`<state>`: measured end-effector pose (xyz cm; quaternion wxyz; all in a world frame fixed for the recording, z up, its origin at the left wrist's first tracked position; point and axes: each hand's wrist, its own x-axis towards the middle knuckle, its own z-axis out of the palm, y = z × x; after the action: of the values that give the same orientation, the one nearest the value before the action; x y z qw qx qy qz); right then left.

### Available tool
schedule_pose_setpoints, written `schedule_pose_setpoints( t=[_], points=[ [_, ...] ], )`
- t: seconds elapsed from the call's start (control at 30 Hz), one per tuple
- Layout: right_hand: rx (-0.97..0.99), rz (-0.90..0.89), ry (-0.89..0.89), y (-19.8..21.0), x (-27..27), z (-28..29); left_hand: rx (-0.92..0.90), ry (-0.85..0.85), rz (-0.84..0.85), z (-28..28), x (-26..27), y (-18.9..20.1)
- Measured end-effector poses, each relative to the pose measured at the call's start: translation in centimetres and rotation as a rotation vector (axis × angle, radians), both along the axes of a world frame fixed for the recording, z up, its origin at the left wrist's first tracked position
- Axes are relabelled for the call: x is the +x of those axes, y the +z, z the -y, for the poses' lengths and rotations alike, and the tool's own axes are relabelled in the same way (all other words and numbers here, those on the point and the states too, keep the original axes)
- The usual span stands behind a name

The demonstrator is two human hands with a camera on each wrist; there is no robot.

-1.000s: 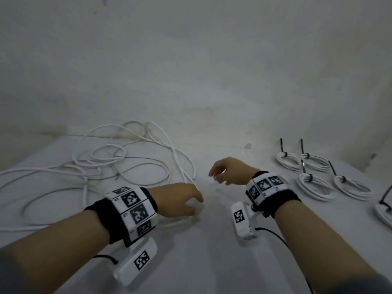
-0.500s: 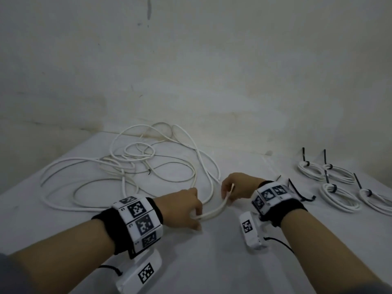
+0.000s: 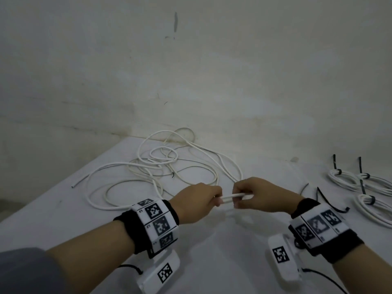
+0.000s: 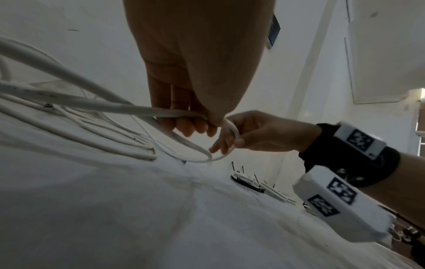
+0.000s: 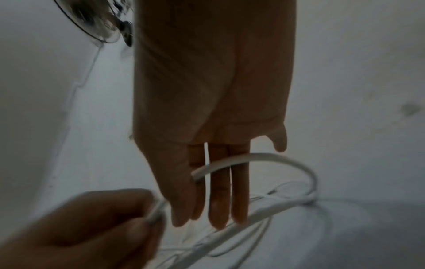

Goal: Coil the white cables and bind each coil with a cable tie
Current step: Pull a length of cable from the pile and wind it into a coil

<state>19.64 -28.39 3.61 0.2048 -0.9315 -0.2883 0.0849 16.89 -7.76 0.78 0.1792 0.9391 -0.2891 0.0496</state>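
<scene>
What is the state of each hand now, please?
Left hand: closed, gripping the white cable.
Right hand: closed, pinching the same cable's end loop.

A white cloth-covered bench [image 3: 222,262] runs back to a pale, scuffed wall [image 3: 191,71] bearing a short dark vertical mark [image 3: 175,21]. In the left wrist view, a blue-edged panel [image 4: 273,30] shows on that wall.

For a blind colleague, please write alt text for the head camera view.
Two hands, left hand and right hand, hold a short stretch of thin white cable between them above a white table. Loose cable lies behind; tied white coils sit right.
</scene>
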Motion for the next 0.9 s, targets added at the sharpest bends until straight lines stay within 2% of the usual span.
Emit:
schedule_pose_setpoints(
  t=[0.17, 0.3, 0.33, 0.4, 0.47, 0.53, 0.63, 0.8, 0.9],
  points=[
    [-0.052, -0.082, 0.031, 0.1, -1.0, -2.1, 0.006, 0.015, 0.018, -1.7, -0.2, 0.1],
    [-0.142, -0.13, 0.049, -1.3, -0.7, -1.7, -0.09, 0.158, 0.119, -6.9, 1.8, 1.0],
    [-0.152, -0.141, 0.051, -1.6, -0.5, -1.6, -0.057, 0.22, 0.149, -8.5, 2.5, 1.3],
    [-0.182, -0.151, 0.052, -2.1, -0.4, -1.6, 0.146, 0.382, 0.151, -11.7, 3.9, 1.8],
    [-0.21, -0.161, 0.048, -2.3, -0.3, -1.8, 0.417, 0.535, 0.067, -14.5, 4.8, 2.3],
    [-0.213, -0.186, 0.051, -2.4, -0.3, -2.0, 0.525, 0.597, -0.056, -16.6, 5.1, 2.9],
    [-0.207, -0.223, 0.053, -2.5, 0.0, -2.0, 0.347, 0.57, -0.141, -18.7, 5.1, 3.9],
    [-0.236, -0.244, 0.055, -2.6, 0.5, -1.9, -0.066, 0.556, 0.026, -20.4, 3.7, 7.0],
    [-0.289, -0.173, 0.055, -2.5, 0.7, -2.1, -0.384, 0.572, -0.052, -20.0, 2.1, 9.5]
  ],
)
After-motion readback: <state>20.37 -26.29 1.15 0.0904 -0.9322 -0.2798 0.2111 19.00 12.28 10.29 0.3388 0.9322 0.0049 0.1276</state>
